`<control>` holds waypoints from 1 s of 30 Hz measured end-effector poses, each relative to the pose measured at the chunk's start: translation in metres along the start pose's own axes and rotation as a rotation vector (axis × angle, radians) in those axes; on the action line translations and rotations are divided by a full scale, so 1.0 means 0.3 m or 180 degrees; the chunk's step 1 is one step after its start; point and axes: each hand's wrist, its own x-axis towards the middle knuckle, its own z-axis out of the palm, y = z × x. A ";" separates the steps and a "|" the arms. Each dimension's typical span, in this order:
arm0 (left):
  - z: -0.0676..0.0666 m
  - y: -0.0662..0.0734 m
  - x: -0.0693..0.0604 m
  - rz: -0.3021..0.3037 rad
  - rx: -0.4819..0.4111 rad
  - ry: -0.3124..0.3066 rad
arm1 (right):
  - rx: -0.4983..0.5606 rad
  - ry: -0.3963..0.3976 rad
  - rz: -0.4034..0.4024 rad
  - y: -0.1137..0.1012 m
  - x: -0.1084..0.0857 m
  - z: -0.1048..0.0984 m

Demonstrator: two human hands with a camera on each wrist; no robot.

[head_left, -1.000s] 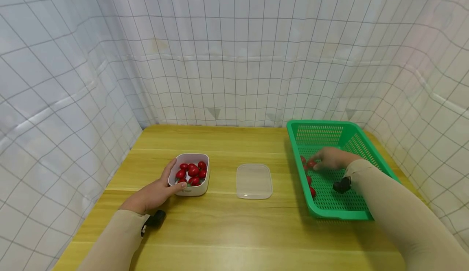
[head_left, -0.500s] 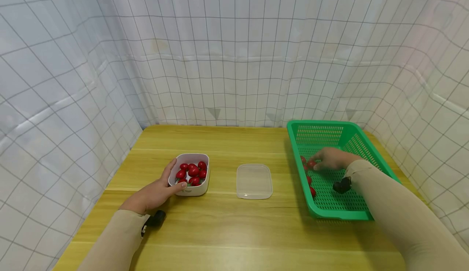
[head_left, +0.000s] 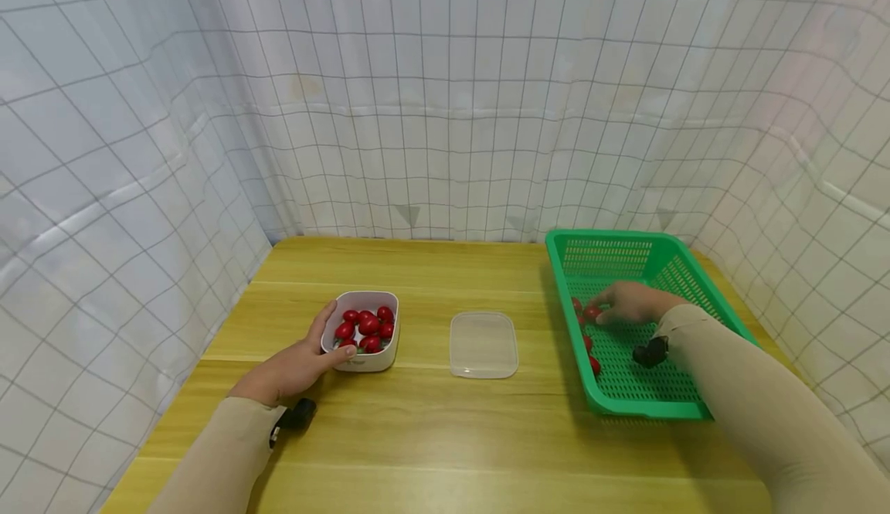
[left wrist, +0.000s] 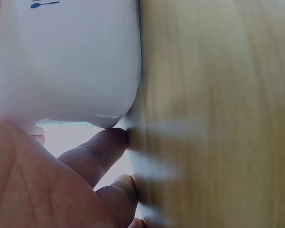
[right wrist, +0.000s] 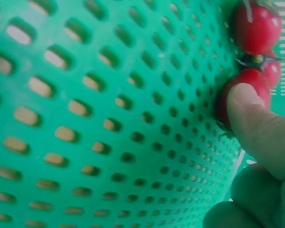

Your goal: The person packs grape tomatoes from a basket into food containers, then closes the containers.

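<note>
My left hand [head_left: 288, 371] holds a small white square container [head_left: 371, 362], thumb over the near rim and fingers along its left side. Several red cherry tomatoes [head_left: 368, 323] lie inside it. In the left wrist view, fingers [left wrist: 92, 154] curl against the container's lower edge above the wood. On the right, my other hand [head_left: 634, 302] reaches down into a green perforated basket [head_left: 560, 282]. Its thumb presses on a cherry tomato [right wrist: 258, 81] in the right wrist view, with the opposing fingertips hidden behind. More tomatoes [right wrist: 258, 29] lie close beside that one, along the basket's left wall.
A clear square lid [head_left: 484, 345] lies flat on the wooden table [head_left: 445, 437] between container and basket. White grid-patterned curtains [head_left: 445, 112] hang behind the table and at both sides. The basket stands near the table's right edge.
</note>
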 end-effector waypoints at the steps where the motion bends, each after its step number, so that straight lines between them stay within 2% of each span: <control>1: 0.001 -0.002 -0.002 -0.0005 -0.0013 -0.0008 | -0.0007 0.0003 -0.0009 -0.002 -0.001 0.000; 7: 0.003 -0.007 -0.008 -0.0025 -0.0013 -0.0026 | -0.0169 0.0104 -0.0061 -0.025 -0.026 -0.034; 14: -0.004 -0.003 -0.016 -0.0057 0.0016 -0.0005 | -0.0207 0.0529 -0.0129 -0.102 -0.065 -0.146; 18: -0.007 -0.008 -0.016 -0.0060 0.0020 0.0003 | -0.0178 0.0761 -0.0182 -0.192 -0.072 -0.214; 21: -0.008 -0.010 -0.015 -0.0047 0.0024 0.0014 | -0.0087 0.0797 -0.0238 -0.281 -0.062 -0.247; 26: -0.005 -0.007 -0.013 0.0001 0.0058 0.0029 | -0.0011 0.0794 -0.0330 -0.449 -0.008 -0.272; 30: -0.004 0.001 -0.009 0.0019 0.0104 0.0032 | 0.0019 0.0773 -0.0473 -0.585 0.052 -0.267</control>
